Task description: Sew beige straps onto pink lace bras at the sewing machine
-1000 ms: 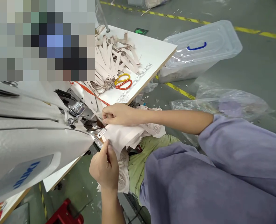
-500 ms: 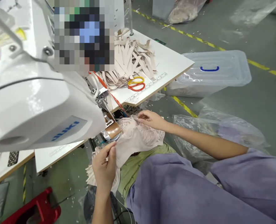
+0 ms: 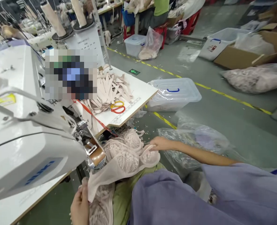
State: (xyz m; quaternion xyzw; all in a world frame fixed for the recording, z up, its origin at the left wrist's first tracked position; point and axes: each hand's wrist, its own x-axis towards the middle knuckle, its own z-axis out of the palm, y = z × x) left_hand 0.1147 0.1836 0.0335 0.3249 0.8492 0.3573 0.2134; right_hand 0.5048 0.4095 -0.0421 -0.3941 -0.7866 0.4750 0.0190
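Note:
A pale pink lace garment (image 3: 123, 156) lies stretched across my lap beside the white sewing machine (image 3: 30, 147). My left hand (image 3: 80, 206), low in the view, pinches its near edge with closed fingers. My right hand (image 3: 160, 143) grips the garment's far edge, fingers curled round the fabric. The cloth runs taut between both hands, just off the machine's needle area (image 3: 95, 153).
A pile of beige fabric strips (image 3: 110, 89) and yellow-and-orange scissors (image 3: 117, 107) lie on the white table (image 3: 140, 93). A clear lidded bin (image 3: 173, 93) and plastic bags (image 3: 194, 140) sit on the floor to the right. Another person sits at a far table (image 3: 160, 9).
My head has lifted, showing more of the room. Both hands have drawn the garment away from the machine and spread it wider; my left hand has dropped lower.

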